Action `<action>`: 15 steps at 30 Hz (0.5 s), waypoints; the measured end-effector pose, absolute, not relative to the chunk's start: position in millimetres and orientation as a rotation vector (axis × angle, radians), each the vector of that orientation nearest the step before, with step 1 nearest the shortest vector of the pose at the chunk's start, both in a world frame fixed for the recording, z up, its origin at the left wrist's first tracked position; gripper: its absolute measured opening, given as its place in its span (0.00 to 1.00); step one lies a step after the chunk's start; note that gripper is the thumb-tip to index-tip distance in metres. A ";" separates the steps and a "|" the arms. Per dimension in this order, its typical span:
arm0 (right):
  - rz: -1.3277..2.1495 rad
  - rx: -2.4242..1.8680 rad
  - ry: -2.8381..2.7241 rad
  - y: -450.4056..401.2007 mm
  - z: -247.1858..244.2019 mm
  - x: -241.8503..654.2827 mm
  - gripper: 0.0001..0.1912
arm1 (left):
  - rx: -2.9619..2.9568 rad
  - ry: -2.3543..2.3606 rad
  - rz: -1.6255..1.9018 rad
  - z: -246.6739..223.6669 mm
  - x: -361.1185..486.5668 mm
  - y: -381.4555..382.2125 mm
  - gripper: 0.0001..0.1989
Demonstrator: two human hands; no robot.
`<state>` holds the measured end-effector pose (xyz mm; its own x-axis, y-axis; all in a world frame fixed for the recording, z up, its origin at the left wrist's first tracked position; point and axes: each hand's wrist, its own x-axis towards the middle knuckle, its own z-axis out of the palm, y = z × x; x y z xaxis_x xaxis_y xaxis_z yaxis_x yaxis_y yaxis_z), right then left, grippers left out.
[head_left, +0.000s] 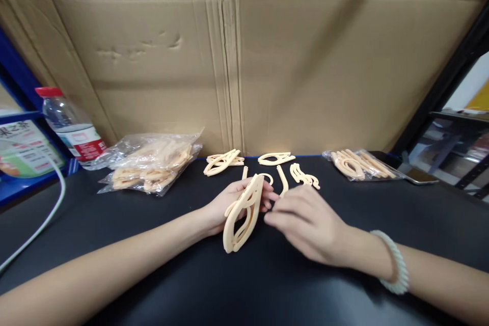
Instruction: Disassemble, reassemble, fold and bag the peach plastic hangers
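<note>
A pale folded hanger (239,208) is being held above the black table (183,280), and the step in hand is judged to be handling of this piece with both hands. It is gripped by the left hand (221,206), whose fingers are passed behind it and show at its far side. The right hand (311,226) is held just beside it, back upward, fingers bent and slightly blurred; whether anything small is pinched there cannot be told. For the next move, a steady left grip and a careful approach of the right fingertips seem called for. The left forearm is reached in from the lower left, palm turned inward; the right is angled in from the right. Behind them, a curved hook (282,181) is laid on the table.
</note>
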<state>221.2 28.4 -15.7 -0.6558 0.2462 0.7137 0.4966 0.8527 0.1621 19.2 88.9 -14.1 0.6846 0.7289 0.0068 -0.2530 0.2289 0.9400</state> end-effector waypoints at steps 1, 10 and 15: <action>-0.500 -0.477 -2.366 22.6 -15.1 215.1 0.14 | 1.146 0.512 0.721 -13.7 19.2 88.3 0.07; -0.654 -0.450 -2.414 21.1 -18.4 210.6 0.07 | 1.075 0.559 0.741 -13.1 16.8 86.3 0.10; -0.636 -0.454 -2.401 20.0 -17.6 212.1 0.08 | 1.121 0.523 0.708 -12.7 19.1 81.7 0.21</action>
<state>212.1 20.0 -17.6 -0.7573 0.1653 0.6318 0.4563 0.8260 0.3308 19.1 81.7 -12.7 0.6736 0.7385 -0.0289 -0.2449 0.2599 0.9340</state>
